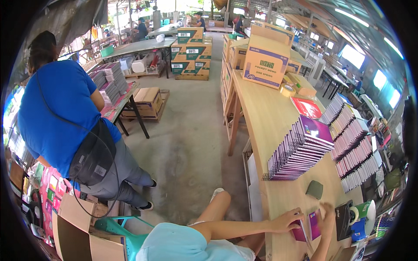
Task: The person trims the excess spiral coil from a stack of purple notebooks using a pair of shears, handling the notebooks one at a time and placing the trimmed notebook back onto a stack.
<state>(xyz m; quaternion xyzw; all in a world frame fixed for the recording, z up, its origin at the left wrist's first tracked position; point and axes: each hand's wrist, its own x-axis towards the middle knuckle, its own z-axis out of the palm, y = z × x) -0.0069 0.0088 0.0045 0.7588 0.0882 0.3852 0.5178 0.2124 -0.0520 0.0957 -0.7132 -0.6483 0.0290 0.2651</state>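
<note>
Low over the wooden table (252,102), my left hand (289,220) is closed on a small purple-covered notebook (299,232). My right hand (325,221), slightly blurred, grips a second purple cover (314,225) beside it. A pale strip runs between the two covers; whether they belong to one opened notebook or two, I cannot tell. Just beyond my hands lies a dark green block-like piece (314,189). Farther along stands a tall stack of purple spiral notebooks (300,150), with several stacks of spiral notebooks (348,143) to its right.
A black box (344,221) and a green-white-blue roll (363,221) are right of my hands. Up the table are a red pack (307,107), a tape roll (287,90) and a large carton (265,61). A co-worker in blue (61,113) stands left, near an open carton (82,230).
</note>
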